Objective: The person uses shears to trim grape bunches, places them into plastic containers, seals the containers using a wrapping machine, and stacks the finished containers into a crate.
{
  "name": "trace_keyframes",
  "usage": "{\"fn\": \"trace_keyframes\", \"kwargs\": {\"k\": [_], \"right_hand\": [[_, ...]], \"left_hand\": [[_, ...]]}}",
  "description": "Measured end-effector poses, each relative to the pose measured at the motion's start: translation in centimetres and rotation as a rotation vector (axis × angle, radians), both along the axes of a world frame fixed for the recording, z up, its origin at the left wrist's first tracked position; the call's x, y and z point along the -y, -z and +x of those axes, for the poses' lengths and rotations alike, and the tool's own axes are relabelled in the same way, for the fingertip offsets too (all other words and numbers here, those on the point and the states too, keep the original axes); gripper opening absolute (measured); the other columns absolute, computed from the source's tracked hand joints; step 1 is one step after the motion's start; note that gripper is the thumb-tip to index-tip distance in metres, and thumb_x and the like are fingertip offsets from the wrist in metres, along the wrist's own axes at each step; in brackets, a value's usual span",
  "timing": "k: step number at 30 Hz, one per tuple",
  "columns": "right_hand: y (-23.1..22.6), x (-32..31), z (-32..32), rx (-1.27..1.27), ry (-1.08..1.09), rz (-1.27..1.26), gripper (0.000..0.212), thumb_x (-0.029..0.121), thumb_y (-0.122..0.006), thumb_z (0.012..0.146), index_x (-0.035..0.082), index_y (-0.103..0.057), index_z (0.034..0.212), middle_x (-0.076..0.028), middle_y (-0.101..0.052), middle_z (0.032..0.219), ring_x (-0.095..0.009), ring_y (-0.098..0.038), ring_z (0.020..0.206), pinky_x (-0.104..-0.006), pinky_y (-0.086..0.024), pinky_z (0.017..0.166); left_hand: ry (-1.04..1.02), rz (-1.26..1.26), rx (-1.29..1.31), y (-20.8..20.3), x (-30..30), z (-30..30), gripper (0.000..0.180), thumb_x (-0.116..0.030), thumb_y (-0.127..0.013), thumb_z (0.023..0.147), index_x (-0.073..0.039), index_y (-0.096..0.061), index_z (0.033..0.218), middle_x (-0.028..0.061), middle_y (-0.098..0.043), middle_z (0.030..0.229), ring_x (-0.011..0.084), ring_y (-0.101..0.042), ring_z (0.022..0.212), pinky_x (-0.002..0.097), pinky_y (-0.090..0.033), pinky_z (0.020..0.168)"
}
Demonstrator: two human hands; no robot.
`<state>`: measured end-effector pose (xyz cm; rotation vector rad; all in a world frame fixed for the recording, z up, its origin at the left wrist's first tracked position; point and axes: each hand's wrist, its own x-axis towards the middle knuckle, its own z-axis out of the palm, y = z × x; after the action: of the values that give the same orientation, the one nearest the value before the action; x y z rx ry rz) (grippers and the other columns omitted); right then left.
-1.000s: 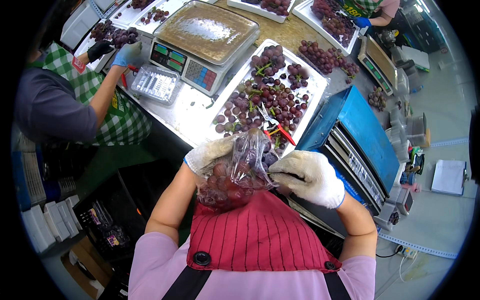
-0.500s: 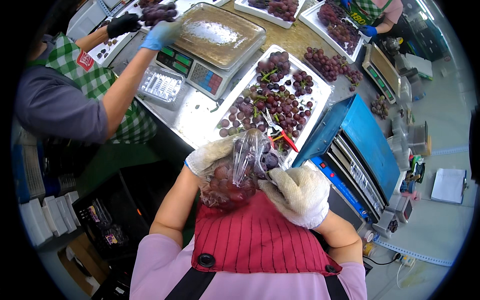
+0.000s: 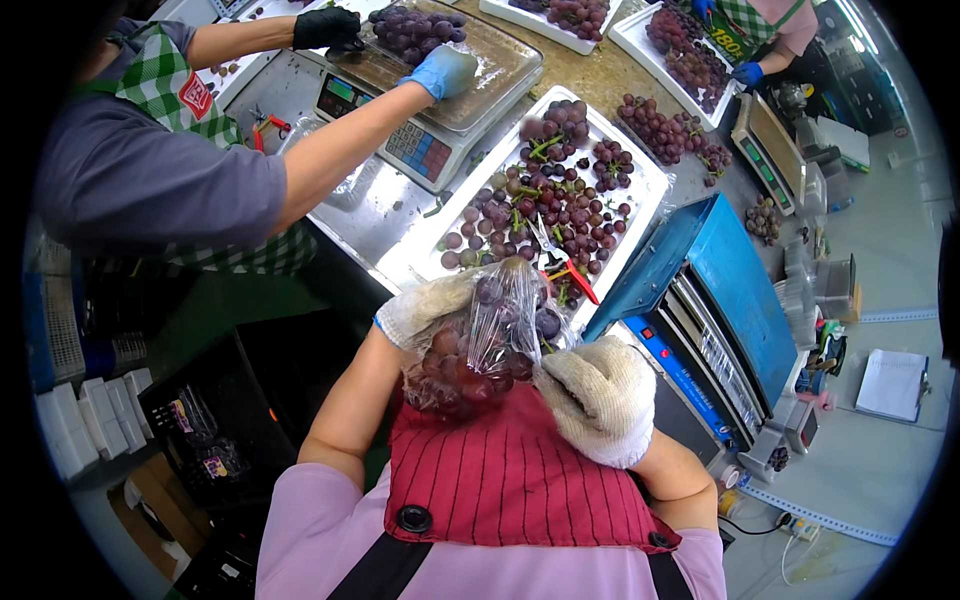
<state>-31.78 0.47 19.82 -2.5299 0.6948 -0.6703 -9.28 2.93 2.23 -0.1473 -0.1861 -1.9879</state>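
Observation:
A bunch of grapes [image 3: 465, 375] in clear plastic film [image 3: 508, 318] is held up in front of my red striped apron. My left hand [image 3: 425, 308], in a white knit glove, grips it from the left, its fingers partly hidden behind the film. My right hand [image 3: 603, 397], gloved alike, is closed at the film's right edge, pinching it. Just beyond, a white tray [image 3: 654, 190] holds loose grapes and small clusters [image 3: 570, 215]. Red-handled snips [image 3: 568, 268] lie on those grapes.
At left a co-worker's black-gloved and blue-gloved hands flank a grape bunch [image 3: 415, 32] on a scale [image 3: 490, 80]. A blue-lidded machine [image 3: 725, 290] stands right of the tray. More grapes [image 3: 665, 130] lie beyond. Another person in blue gloves works at the far right.
My right hand has shifted slightly down, still at the film. The co-worker's blue-gloved hand has moved right across the scale, and a grape bunch is now on it.

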Motion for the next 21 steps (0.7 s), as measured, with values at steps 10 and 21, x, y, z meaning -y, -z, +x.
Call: {"fn": "trace_keyframes", "kwargs": {"k": [10,21], "right_hand": [[-1.2,-0.3,-0.1,-0.023,-0.022,0.102,0.023,0.007,-0.076,0.071,0.009,-0.066,0.092,-0.007,-0.063,0.083,-0.029,-0.061,0.074,-0.0390,-0.048,0.067],[1.1,-0.9,-0.5,0.115,0.145,0.260,0.024,-0.003,-0.075,0.070,0.005,-0.066,0.091,-0.011,-0.066,0.087,-0.031,-0.063,0.074,-0.0383,-0.050,0.068]], "left_hand": [[-0.008,-0.077,0.076,2.9,0.0,-0.1,0.043,-0.014,-0.027,0.105,0.005,-0.034,0.143,0.0181,-0.045,0.142,0.0252,-0.051,0.125,0.0358,-0.040,0.109],[-0.047,0.207,0.524,1.7,-1.0,-0.1,0.044,-0.018,-0.053,0.099,0.005,-0.045,0.136,0.0135,-0.058,0.128,0.0199,-0.059,0.112,0.0319,-0.050,0.096]]}}
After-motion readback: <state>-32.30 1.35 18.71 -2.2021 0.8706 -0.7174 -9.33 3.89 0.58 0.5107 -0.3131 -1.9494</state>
